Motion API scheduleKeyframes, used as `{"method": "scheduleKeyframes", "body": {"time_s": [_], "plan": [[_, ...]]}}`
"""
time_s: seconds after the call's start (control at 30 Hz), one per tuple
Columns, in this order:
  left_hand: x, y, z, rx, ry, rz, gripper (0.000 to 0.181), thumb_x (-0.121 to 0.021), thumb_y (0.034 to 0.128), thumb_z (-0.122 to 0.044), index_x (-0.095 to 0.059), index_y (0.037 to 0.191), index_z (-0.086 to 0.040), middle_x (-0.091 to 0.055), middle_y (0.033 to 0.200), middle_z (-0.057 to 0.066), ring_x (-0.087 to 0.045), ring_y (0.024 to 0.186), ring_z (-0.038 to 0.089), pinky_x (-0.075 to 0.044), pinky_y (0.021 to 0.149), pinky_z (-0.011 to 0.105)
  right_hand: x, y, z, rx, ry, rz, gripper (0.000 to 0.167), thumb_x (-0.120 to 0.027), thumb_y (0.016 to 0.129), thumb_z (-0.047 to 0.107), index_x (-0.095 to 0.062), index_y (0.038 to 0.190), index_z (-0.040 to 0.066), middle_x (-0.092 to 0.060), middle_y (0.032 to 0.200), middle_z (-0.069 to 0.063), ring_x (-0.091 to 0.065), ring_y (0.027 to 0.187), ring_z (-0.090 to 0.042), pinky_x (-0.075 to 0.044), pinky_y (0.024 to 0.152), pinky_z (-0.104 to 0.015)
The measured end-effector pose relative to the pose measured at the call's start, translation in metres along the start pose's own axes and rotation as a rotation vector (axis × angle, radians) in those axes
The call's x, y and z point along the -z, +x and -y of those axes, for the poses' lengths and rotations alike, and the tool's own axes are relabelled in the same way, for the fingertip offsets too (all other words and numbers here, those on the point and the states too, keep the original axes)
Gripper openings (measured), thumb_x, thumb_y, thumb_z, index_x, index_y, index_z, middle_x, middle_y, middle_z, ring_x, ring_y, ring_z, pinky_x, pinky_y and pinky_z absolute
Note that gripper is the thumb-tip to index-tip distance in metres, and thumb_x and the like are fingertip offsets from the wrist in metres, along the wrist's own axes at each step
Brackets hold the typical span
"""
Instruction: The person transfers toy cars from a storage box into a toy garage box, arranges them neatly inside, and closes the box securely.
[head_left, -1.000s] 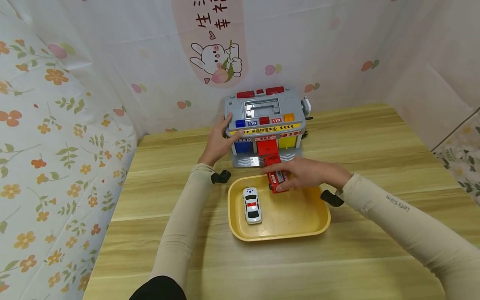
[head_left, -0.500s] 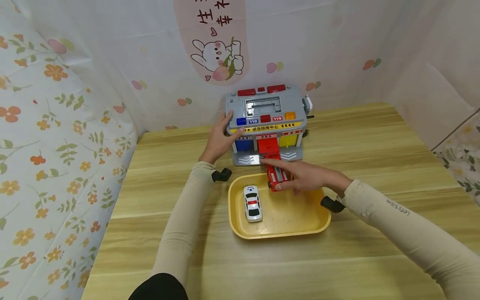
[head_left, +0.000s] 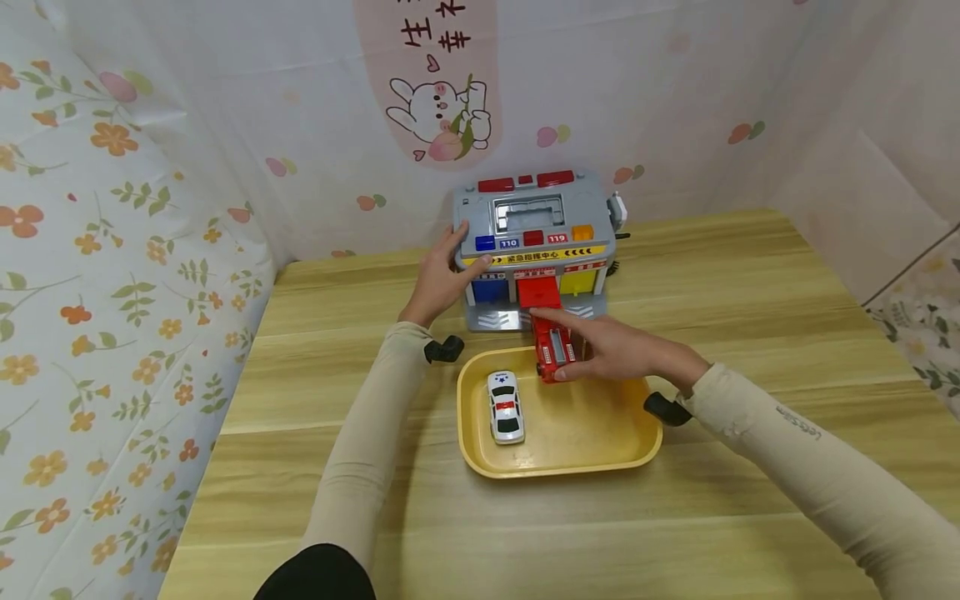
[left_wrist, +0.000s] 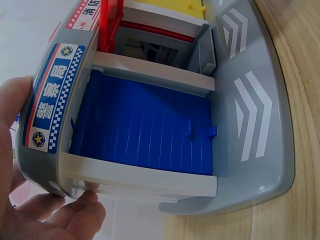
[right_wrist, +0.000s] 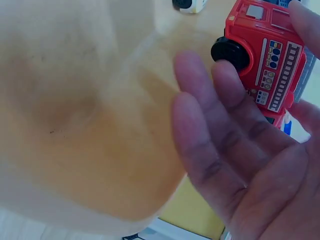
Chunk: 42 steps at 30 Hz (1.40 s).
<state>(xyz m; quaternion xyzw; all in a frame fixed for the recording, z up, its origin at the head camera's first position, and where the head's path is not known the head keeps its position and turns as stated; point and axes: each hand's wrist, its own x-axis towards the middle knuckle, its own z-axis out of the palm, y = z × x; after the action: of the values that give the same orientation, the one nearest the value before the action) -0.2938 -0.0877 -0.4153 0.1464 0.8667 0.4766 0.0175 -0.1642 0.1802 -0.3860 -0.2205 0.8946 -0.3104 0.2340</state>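
A grey toy emergency station (head_left: 468,221) stands at the back of the table. My left hand (head_left: 437,282) grips its left end, with several fingers (left_wrist: 82,212) bent under the roof edge in the left wrist view. The blue door (left_wrist: 145,125) is down; the red door (head_left: 538,292) of the middle bay is raised. My right hand (head_left: 618,346) pinches a red toy fire truck (head_left: 551,343) between thumb and index finger, in front of that bay. The truck's rear is over the yellow tray (head_left: 558,473). Its side and a black wheel show in the right wrist view.
A white toy police car (head_left: 506,408) lies in the tray's left half. The tray stands just in front of the station. A patterned cloth (head_left: 300,108) hangs behind the wooden table (head_left: 330,325).
My right index finger has slid forward along the truck toward the station. The truck has barely shifted. My left hand keeps its grip on the station.
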Motion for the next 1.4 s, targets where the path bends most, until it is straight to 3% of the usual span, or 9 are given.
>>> {"method": "scheduleKeyframes", "body": {"time_s": [0.1, 0.23, 0.37, 0.5, 0.67, 0.9, 1.07, 1.2, 1.4], "plan": [[0.0, 0.0, 0.0, -0.008, -0.002, -0.001, 0.081, -0.067, 0.0909, -0.054, -0.027, 0.159, -0.034, -0.014, 0.171, 0.012, -0.03, 0.154, 0.029, -0.039, 0.119, 0.044, 0.0, 0.0, 0.0, 0.004, 0.008, -0.055, 0.084, -0.081, 0.085, 0.03, -0.033, 0.153, 0.026, -0.061, 0.128, -0.013, -0.061, 0.097, -0.023, -0.057, 0.084, -0.036], [-0.001, 0.001, -0.001, -0.01, -0.002, -0.005, 0.08, -0.067, 0.0911, -0.054, -0.028, 0.158, -0.034, -0.015, 0.17, 0.012, -0.031, 0.153, 0.029, -0.039, 0.119, 0.044, -0.001, -0.001, -0.001, 0.015, 0.02, -0.101, 0.072, -0.084, 0.083, 0.026, -0.043, 0.141, 0.019, -0.065, 0.113, -0.012, -0.063, 0.089, -0.021, -0.059, 0.081, -0.034], [-0.001, 0.001, -0.002, -0.006, -0.008, 0.0, 0.081, -0.067, 0.0908, -0.054, -0.028, 0.159, -0.034, -0.014, 0.171, 0.012, -0.03, 0.154, 0.029, -0.038, 0.12, 0.044, -0.003, -0.001, -0.002, 0.043, 0.015, -0.148, 0.059, -0.083, 0.083, 0.023, -0.052, 0.133, 0.018, -0.065, 0.116, -0.012, -0.066, 0.091, -0.022, -0.061, 0.081, -0.036], [0.0, 0.001, -0.002, 0.005, -0.009, -0.002, 0.081, -0.067, 0.0907, -0.055, -0.027, 0.159, -0.034, -0.013, 0.171, 0.011, -0.03, 0.154, 0.029, -0.038, 0.12, 0.044, -0.005, 0.0, -0.002, 0.064, 0.071, -0.175, 0.056, -0.083, 0.083, 0.02, -0.056, 0.131, 0.018, -0.062, 0.128, -0.011, -0.064, 0.106, -0.028, -0.062, 0.086, -0.041], [0.001, 0.001, -0.001, 0.025, -0.001, -0.003, 0.082, -0.067, 0.0902, -0.056, -0.026, 0.159, -0.036, -0.012, 0.171, 0.008, -0.029, 0.154, 0.027, -0.037, 0.121, 0.043, -0.009, 0.0, -0.004, 0.021, 0.257, -0.124, 0.057, -0.08, 0.086, 0.018, -0.051, 0.135, 0.021, -0.049, 0.144, -0.015, -0.053, 0.128, -0.039, -0.06, 0.093, -0.047], [0.001, 0.001, 0.0, 0.026, 0.002, -0.002, 0.083, -0.067, 0.0896, -0.057, -0.026, 0.158, -0.036, -0.013, 0.171, 0.009, -0.03, 0.154, 0.027, -0.037, 0.121, 0.043, -0.01, 0.001, -0.009, -0.097, 0.585, -0.08, 0.057, -0.073, 0.09, 0.01, -0.046, 0.14, 0.018, -0.033, 0.151, -0.025, -0.051, 0.129, -0.047, -0.061, 0.088, -0.049], [-0.001, 0.0, -0.001, 0.019, -0.007, -0.004, 0.083, -0.068, 0.0895, -0.056, -0.028, 0.159, -0.034, -0.014, 0.171, 0.011, -0.032, 0.153, 0.028, -0.038, 0.12, 0.044, 0.003, -0.003, -0.013, -0.149, 0.618, -0.057, 0.058, -0.071, 0.091, 0.014, -0.046, 0.143, 0.015, -0.034, 0.152, -0.023, -0.042, 0.134, -0.044, -0.061, 0.089, -0.044], [-0.001, -0.001, -0.003, 0.024, -0.014, -0.002, 0.083, -0.068, 0.09, -0.055, -0.027, 0.159, -0.034, -0.014, 0.171, 0.011, -0.031, 0.154, 0.029, -0.038, 0.12, 0.044, 0.016, -0.007, -0.019, -0.163, 0.602, -0.012, 0.059, -0.07, 0.091, 0.017, -0.044, 0.145, 0.014, -0.037, 0.151, -0.023, -0.052, 0.125, -0.039, -0.061, 0.089, -0.045], [-0.001, -0.001, -0.003, 0.019, -0.006, 0.0, 0.081, -0.067, 0.0911, -0.053, -0.027, 0.159, -0.034, -0.013, 0.171, 0.011, -0.03, 0.154, 0.029, -0.038, 0.12, 0.044, 0.033, -0.006, -0.028, -0.171, 0.576, 0.029, 0.059, -0.068, 0.093, 0.018, -0.042, 0.145, 0.01, -0.04, 0.145, -0.021, -0.057, 0.111, -0.03, -0.062, 0.079, -0.036]]}}
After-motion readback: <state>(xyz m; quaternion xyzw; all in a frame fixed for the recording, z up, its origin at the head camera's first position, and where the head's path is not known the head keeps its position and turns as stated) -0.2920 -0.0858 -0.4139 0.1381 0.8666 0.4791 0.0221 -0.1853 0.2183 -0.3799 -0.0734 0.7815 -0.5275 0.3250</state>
